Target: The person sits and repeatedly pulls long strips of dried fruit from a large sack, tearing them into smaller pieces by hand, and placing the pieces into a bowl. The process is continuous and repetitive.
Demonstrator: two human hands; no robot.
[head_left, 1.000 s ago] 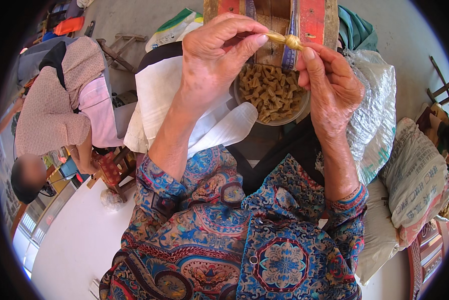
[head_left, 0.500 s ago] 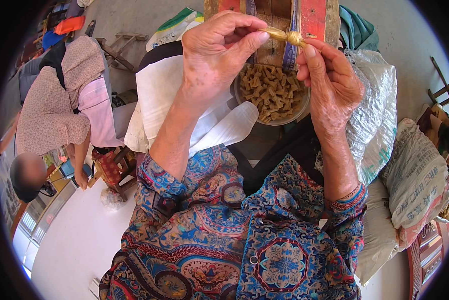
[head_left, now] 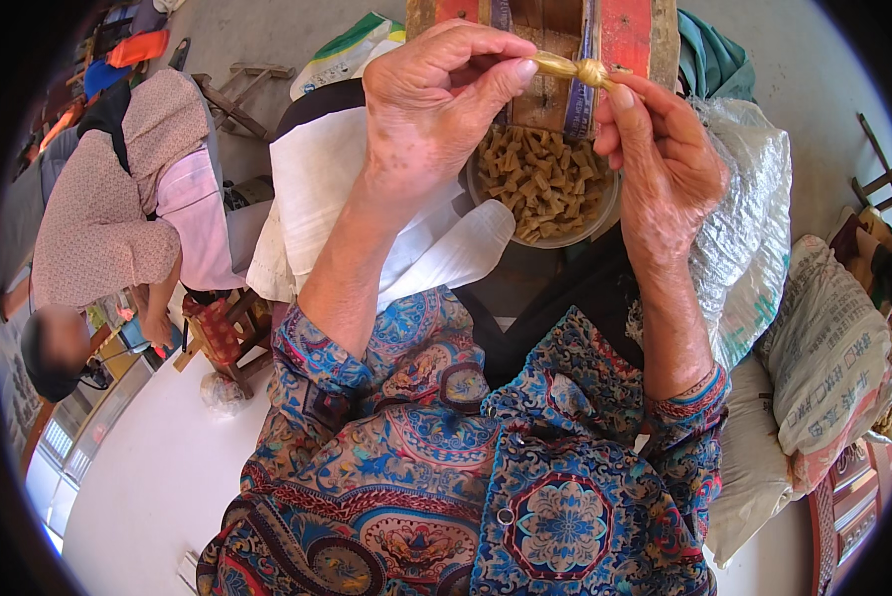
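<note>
Head view shows us the knotted strip between left hand and right hand, fingers pinching each end over the worktop (pieces sit in a bowl nearby), and we judge too hard a pull could snap or free it.

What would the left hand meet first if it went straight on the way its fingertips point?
The left hand points along the golden strip it pinches, so probably the strip's knot first, just short of the right hand; depth is unclear.
</note>
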